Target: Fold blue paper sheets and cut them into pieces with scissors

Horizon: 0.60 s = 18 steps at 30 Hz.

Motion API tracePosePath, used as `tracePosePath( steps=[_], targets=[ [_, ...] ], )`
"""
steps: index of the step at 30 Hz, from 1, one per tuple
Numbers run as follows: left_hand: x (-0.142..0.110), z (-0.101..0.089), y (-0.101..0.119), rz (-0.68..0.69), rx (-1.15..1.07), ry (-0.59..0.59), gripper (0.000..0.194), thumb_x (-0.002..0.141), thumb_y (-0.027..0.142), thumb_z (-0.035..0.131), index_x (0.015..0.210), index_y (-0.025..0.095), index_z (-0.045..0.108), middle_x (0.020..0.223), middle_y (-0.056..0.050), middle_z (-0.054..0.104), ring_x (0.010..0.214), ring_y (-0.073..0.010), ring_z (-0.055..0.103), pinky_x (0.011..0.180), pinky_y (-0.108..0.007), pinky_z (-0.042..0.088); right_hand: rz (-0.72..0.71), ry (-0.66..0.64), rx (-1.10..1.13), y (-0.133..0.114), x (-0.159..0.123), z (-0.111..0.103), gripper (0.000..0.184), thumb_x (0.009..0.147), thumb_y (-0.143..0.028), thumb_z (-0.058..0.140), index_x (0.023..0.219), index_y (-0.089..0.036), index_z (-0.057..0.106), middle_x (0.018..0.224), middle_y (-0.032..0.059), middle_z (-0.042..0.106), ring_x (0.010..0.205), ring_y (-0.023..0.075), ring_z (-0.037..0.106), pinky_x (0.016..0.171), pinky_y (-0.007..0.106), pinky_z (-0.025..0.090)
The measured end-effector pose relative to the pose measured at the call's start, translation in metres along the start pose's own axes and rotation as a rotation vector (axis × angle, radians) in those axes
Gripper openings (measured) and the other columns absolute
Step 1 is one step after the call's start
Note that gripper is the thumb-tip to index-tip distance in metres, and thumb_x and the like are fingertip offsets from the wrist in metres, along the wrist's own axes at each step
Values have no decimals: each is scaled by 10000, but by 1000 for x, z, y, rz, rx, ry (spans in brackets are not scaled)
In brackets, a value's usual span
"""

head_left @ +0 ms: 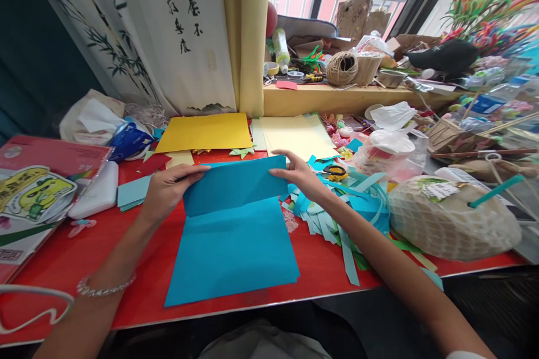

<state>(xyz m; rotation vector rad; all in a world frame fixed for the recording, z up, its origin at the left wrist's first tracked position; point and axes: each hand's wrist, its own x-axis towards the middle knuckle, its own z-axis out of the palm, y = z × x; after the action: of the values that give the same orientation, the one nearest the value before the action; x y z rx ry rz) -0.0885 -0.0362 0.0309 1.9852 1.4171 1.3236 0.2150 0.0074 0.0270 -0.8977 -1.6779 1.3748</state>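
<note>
A large blue paper sheet [233, 247] lies on the red table [63, 261], its far part folded back toward me as a flap. My left hand [168, 188] pinches the flap's left corner. At the flap's right corner my right hand [297, 174] pinches the edge, thumb on top. Both hands are closed on the paper. A bracelet circles my left wrist.
A yellow sheet [205, 132] and a pale cream sheet [297, 137] lie behind. Blue paper strips [349, 210] and scissors [336, 171] sit to the right, beside a netted bag [450, 219]. A red folder [37, 179] lies at left. The window ledge holds twine [342, 67] and clutter.
</note>
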Motion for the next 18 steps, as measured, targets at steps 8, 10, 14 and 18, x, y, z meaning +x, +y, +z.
tracePosePath(
  steps=[8,10,14,18],
  targets=[
    [3,13,-4,-434,-349,64,547,736,411,701,1254,316,556,1130,-68,632,865,-267,655,577,-335,558,169,-17,212,16,2,0,223,746,-348,698,878,-175,647,854,36,687,733,170,662,684,309,561],
    [2,17,0,-563,-477,20,636,730,392,712,1318,317,480,1179,-92,610,846,-267,667,577,-347,572,167,-2,245,18,2,-1,269,746,-354,698,938,-173,649,914,56,692,743,175,667,677,312,565],
    [-2,23,10,-663,-652,-2,747,657,296,786,1323,346,451,1178,-52,620,972,-267,644,711,-355,588,119,19,254,18,-1,-1,312,755,-364,688,999,-173,662,986,57,699,827,198,671,778,353,552],
    [-3,24,8,-547,-672,88,729,623,284,802,1284,326,497,1064,-20,633,970,-245,629,690,-308,583,19,24,218,20,-2,3,292,784,-367,660,1020,-197,676,1019,34,699,904,199,659,885,385,510]
  ],
)
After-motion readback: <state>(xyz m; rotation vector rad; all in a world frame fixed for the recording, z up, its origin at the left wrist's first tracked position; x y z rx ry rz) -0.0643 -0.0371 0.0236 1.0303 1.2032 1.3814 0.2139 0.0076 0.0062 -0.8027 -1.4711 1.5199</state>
